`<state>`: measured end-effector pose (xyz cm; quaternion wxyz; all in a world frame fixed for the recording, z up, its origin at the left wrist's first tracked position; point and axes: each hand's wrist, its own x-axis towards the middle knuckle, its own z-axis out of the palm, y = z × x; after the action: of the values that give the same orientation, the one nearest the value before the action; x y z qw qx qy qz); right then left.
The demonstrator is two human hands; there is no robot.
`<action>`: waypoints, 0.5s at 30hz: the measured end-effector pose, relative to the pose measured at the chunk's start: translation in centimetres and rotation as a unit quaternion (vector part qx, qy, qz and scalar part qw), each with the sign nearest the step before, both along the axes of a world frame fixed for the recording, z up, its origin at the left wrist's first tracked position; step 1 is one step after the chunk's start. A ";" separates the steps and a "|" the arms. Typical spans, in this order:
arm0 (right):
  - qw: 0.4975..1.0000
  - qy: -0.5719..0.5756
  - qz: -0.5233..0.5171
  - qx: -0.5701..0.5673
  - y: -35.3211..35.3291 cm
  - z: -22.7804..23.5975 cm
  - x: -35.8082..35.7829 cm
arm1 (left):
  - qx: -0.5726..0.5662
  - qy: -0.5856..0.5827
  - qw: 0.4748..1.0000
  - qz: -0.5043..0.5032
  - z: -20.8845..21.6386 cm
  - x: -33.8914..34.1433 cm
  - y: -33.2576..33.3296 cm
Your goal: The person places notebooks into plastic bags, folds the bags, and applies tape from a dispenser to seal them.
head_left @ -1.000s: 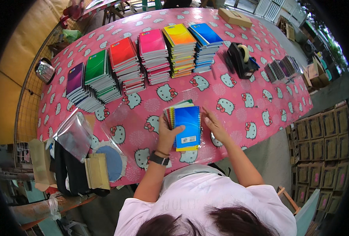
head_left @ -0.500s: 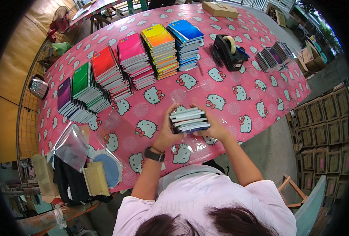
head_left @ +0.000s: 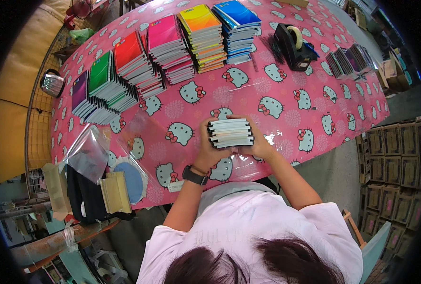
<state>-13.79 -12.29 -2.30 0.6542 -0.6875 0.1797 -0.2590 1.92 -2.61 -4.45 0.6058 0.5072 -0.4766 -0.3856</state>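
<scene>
Between my two hands I hold a small stack of notebooks [head_left: 230, 133] with white page edges and dark bindings, just above the near part of the table. My left hand [head_left: 209, 143] is wrapped round the stack's left side, and my right hand [head_left: 259, 141] clasps its right side. Beyond them stand stacks of spiral notebooks in a slanting row: purple [head_left: 80, 90], green [head_left: 101, 71], red [head_left: 127, 48], pink [head_left: 163, 33], yellow [head_left: 199, 20] and blue [head_left: 237, 13].
A black tape dispenser [head_left: 292, 51] stands behind to the right, near a pile of dark spiral notebooks [head_left: 350, 62]. Clear plastic bags [head_left: 89, 149], a black bag [head_left: 80, 194] and an open carton [head_left: 117, 194] lie at the left. Stacked cardboard boxes [head_left: 390, 161] stand beyond the table's right edge.
The notebooks in my hands now sit more evenly, with the page edges facing me and the blue cover at the bottom no longer showing. My head view has shifted, so the table appears higher.
</scene>
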 end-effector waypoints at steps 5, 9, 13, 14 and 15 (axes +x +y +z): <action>0.997 -0.036 -0.033 0.056 -0.6 -0.1 -1.5 | -0.035 0.161 0.986 -0.029 1.9 0.6 0.8; 0.994 -0.044 -0.018 0.098 0.9 2.2 -0.1 | 0.013 0.052 0.998 0.015 0.6 -0.6 0.9; 0.976 -0.054 -0.018 0.208 0.9 1.9 -0.3 | 0.016 0.057 0.998 0.027 0.1 -0.9 0.9; 0.972 -0.096 -0.008 0.213 0.7 1.0 -0.9 | 0.008 0.060 0.998 0.025 0.2 -0.9 0.9; 0.967 -0.136 0.004 0.215 0.5 0.5 -1.2 | -0.002 0.032 0.999 0.026 0.1 -1.0 0.8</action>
<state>-15.04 -11.80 -1.77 0.8058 -0.4897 0.1384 -0.3028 0.95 -1.82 -4.32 0.6316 0.5054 -0.4444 -0.3849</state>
